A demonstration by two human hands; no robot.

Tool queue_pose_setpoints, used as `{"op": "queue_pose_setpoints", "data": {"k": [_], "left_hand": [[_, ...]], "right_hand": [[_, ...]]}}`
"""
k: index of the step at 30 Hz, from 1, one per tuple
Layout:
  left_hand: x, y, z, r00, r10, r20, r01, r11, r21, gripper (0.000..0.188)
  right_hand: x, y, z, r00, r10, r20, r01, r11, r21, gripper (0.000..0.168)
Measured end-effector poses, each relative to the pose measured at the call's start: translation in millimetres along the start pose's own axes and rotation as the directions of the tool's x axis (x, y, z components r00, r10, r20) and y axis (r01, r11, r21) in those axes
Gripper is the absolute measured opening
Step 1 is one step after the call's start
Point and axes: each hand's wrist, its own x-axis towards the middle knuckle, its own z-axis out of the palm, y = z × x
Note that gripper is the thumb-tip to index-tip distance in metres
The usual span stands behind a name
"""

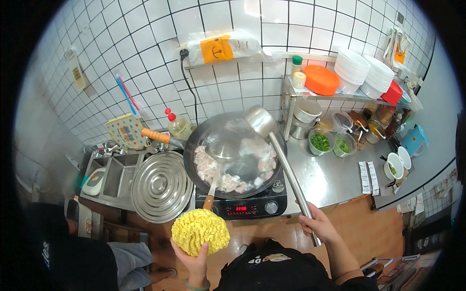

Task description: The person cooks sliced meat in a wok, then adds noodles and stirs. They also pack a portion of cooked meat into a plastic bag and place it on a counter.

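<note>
My left hand point(193, 260) holds a round cake of yellow curly instant noodles point(200, 232) below the cooktop's front edge. In my right hand point(320, 224) is the steel handle of a ladle point(260, 120), whose big bowl sits tilted over the back right rim of a wok. Pale meat pieces point(230, 183) in steaming, foamy liquid lie in the dark wok point(189, 160), on a black induction cooktop point(251, 209). A slotted skimmer point(222, 148) rests in the wok, its wooden grip behind the noodles.
Left of the cooktop are a large steel lid point(160, 185) and a sink point(116, 176). At right, a steel counter point(309, 174) bears tubs of chopped greens point(320, 142), seasoning containers and paper slips point(364, 178). White bowls point(351, 69) stack on a shelf. Another person point(83, 258) is at lower left.
</note>
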Motion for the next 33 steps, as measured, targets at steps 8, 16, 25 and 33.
{"op": "queue_pose_setpoints", "data": {"k": [8,16,25,33], "left_hand": [[-16.6,14.3,-6.4,0.960,-0.279,0.038,0.278,0.924,-0.264,0.073],[-1.0,22.7,35.6,0.929,0.218,0.300,-0.301,0.916,0.266,0.053],[90.6,-13.9,155.3,0.673,0.137,0.726,-0.739,0.117,0.663,0.045],[77.3,44.8,112.8,0.810,-0.023,0.586,-0.586,0.004,0.810,0.042]], "right_hand": [[12.5,-0.1,-3.5,0.998,0.004,-0.066,-0.011,0.995,-0.102,0.042],[16.3,-1.2,-14.7,0.999,-0.004,-0.043,0.000,0.995,-0.100,0.042],[4.5,-2.6,-20.2,0.998,-0.049,0.026,0.050,0.997,-0.066,0.046],[-27.9,-23.1,-46.4,0.999,-0.011,0.051,0.014,0.998,-0.056,0.045]]}}
